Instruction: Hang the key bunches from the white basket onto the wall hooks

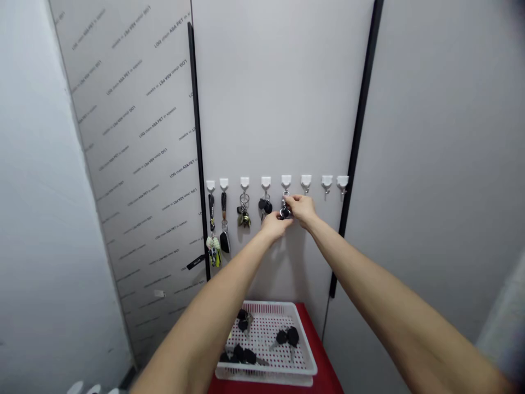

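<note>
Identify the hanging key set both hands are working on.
The fifth key set from the left: only this one has the left hand and right hand at it.

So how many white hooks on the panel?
8 white hooks in one row: four at left holding keychains, the fifth above the left hand and right hand, three more at right.

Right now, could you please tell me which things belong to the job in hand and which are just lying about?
Seemingly in use:
key bunch at left hand and right hand
white hooks
hanging keys
basket
basket keys

Seemingly incidental:
black tag
small white label
</note>
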A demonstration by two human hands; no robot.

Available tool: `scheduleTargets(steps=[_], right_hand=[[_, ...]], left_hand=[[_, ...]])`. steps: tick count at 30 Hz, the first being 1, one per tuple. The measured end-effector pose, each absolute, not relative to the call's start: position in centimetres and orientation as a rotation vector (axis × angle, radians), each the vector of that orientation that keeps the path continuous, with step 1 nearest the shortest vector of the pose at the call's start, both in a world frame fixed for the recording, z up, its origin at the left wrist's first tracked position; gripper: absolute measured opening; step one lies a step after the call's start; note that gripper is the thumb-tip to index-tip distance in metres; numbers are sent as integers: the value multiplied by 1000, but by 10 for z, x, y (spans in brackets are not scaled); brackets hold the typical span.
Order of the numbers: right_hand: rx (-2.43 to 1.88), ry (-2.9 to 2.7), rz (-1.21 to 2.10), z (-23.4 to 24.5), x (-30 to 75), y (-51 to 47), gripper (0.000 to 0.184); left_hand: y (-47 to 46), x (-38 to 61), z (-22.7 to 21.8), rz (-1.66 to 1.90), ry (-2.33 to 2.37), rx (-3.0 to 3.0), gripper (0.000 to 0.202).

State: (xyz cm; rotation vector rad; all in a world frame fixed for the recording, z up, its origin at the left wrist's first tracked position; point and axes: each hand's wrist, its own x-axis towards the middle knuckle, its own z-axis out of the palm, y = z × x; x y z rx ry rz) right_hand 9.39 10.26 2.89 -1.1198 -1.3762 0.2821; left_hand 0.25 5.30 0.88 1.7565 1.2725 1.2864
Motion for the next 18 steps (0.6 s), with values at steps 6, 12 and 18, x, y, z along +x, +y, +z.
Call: scheduleTargets(steps=[6,12,18], right_hand=[[-1129,-1294,122,-1,98,81,30],[-1193,-1663,272,-112,91,21,24],[-1282,-2388,809,-206,58,-15,23]], left_hand=[[44,-23,-40,1239,1331,1780,43],[5,-72,-133,733,1507,1997,35],[-23,-98,-185,26,1491,2311,39]])
